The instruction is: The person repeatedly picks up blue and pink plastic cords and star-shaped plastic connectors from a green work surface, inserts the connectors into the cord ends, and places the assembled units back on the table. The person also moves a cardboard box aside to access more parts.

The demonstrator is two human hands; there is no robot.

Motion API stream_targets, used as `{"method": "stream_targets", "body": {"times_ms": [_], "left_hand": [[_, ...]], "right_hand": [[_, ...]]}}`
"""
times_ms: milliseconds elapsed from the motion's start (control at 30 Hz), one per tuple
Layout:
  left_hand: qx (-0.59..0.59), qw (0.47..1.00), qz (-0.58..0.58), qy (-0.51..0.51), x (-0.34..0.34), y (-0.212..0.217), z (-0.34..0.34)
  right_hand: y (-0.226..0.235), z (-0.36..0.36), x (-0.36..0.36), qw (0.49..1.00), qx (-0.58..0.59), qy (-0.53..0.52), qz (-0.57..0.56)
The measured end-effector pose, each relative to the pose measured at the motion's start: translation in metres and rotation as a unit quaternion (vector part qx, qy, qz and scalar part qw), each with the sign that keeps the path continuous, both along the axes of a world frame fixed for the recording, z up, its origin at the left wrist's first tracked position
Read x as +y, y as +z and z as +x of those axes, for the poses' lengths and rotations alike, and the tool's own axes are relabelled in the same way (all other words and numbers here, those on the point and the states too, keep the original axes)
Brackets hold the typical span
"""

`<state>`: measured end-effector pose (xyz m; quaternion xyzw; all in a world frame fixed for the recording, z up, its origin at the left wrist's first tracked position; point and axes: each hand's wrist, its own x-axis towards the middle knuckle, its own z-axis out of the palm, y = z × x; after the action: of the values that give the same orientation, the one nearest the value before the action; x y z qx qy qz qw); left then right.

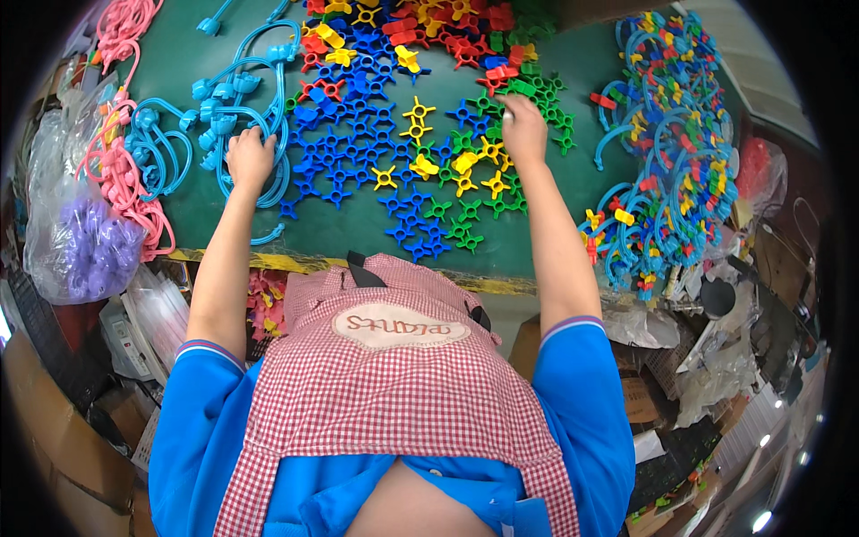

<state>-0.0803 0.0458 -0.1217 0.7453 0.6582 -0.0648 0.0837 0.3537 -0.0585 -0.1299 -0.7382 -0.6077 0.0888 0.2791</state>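
Our left hand (250, 159), with fingers half bent, rests at the blue loops (224, 123) on the table (586, 183). Our right hand (523, 128) bends its fingers beside the green pieces (519, 88). Whether either one grips something, we cannot tell.

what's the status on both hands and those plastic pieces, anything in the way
Left hand at light-blue loops, grip unclear. Right hand at green and yellow star-shaped pieces, grip unclear. Mixed-colour pile far right, not between the hands.
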Motion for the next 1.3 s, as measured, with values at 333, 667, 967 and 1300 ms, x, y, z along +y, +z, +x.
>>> {"method": "stream_targets", "body": {"times_ms": [333, 667, 967, 1300], "left_hand": [[-0.525, 0.831, 0.033, 0.181, 0.000, 0.087, -0.001], [-0.245, 0.956, -0.163, 0.017, -0.057, 0.081, 0.043], [-0.484, 0.868, 0.063, 0.084, -0.042, 0.098, 0.032], [-0.670, 0.732, -0.044, 0.116, -0.059, 0.125, 0.080]], "right_hand": [[-0.008, -0.022, 0.045, 0.987, -0.056, -0.131, -0.076], [-0.010, -0.032, 0.038, 0.976, -0.117, 0.024, -0.179], [0.006, -0.026, 0.013, 0.975, -0.075, 0.064, -0.200], [0.016, -0.067, 0.000, 0.971, -0.098, 0.079, -0.202]]}}
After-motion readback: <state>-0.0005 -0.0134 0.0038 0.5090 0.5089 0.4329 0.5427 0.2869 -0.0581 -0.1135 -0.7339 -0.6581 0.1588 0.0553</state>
